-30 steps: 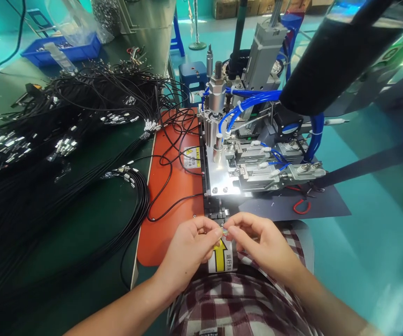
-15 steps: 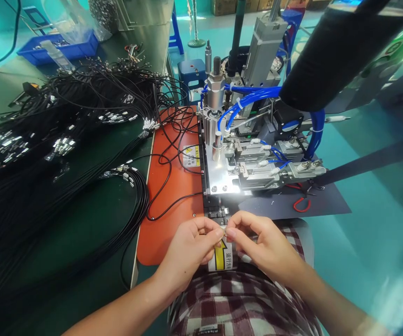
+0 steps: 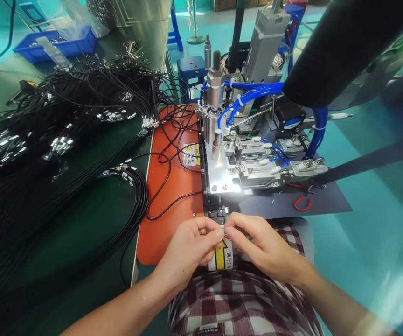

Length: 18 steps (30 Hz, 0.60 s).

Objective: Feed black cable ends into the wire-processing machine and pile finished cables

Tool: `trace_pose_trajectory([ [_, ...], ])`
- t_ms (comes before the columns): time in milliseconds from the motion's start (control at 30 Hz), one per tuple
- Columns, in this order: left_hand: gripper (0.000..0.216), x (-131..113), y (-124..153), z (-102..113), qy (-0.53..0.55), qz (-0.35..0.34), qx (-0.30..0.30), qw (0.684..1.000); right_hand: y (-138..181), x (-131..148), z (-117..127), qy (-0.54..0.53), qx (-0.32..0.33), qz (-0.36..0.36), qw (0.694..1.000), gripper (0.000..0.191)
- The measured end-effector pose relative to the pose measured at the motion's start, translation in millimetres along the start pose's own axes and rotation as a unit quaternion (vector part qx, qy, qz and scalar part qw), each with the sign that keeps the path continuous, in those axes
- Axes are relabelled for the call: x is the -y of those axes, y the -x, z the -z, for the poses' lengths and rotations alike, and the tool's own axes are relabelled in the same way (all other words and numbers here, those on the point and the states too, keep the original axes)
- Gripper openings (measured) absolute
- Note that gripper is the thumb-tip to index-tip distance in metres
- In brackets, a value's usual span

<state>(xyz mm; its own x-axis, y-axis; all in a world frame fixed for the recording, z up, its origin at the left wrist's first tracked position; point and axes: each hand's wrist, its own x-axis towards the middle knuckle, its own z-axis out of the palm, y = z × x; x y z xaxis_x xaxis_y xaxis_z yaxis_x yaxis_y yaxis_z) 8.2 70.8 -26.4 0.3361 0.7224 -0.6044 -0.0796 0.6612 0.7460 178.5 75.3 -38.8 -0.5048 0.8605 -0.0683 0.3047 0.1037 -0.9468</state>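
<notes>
My left hand (image 3: 194, 242) and my right hand (image 3: 257, 242) meet fingertip to fingertip in front of my lap. Both are closed in a pinch, and whatever small piece lies between the fingertips is too tiny and covered to make out. Just under them is a white label with a yellow arrow (image 3: 219, 257). Directly beyond the fingers lies the machine's dark feed track (image 3: 215, 208), leading to a bright metal plate (image 3: 218, 175). Black cables (image 3: 169, 163) run across the orange board (image 3: 173, 196) to the left of the track.
Bundles of black cables with silver ends (image 3: 140, 186) cover much of the dark green table (image 3: 93, 242) on the left. A blue tray (image 3: 82, 46) stands at the back. Pliers with red handles (image 3: 302, 203) lie on the grey board at right. A thick black tube (image 3: 320, 60) hangs overhead.
Both hands stay pinched together in nearly the same place, with only slight finger movement. The view has shifted a little.
</notes>
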Motion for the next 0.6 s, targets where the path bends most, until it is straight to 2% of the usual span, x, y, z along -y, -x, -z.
trace_pose_trajectory([
  [100,0.024,-2,0,2,-0.011,-0.001,0.02,1.0,-1,-6,-1,-0.058,-0.005,-0.004,0.998,0.028],
  [167,0.02,-2,1,4,-0.045,-0.017,0.013,0.999,-1,-10,-1,-0.084,-0.022,-0.012,0.996,0.028],
  [267,0.012,0,2,7,-0.182,-0.101,-0.036,0.977,-2,-15,0,-0.097,-0.053,-0.033,0.993,0.026],
  [333,0.008,2,1,10,-0.303,-0.201,-0.06,0.93,-4,-18,2,-0.101,-0.072,-0.038,0.991,0.025],
  [433,0.018,7,-6,14,-0.431,-0.315,-0.047,0.844,-9,-23,4,-0.104,-0.09,-0.038,0.99,0.024],
  [600,0.031,10,-22,21,-0.614,-0.334,-0.033,0.715,-15,-40,3,-0.106,-0.106,-0.044,0.988,0.023],
])
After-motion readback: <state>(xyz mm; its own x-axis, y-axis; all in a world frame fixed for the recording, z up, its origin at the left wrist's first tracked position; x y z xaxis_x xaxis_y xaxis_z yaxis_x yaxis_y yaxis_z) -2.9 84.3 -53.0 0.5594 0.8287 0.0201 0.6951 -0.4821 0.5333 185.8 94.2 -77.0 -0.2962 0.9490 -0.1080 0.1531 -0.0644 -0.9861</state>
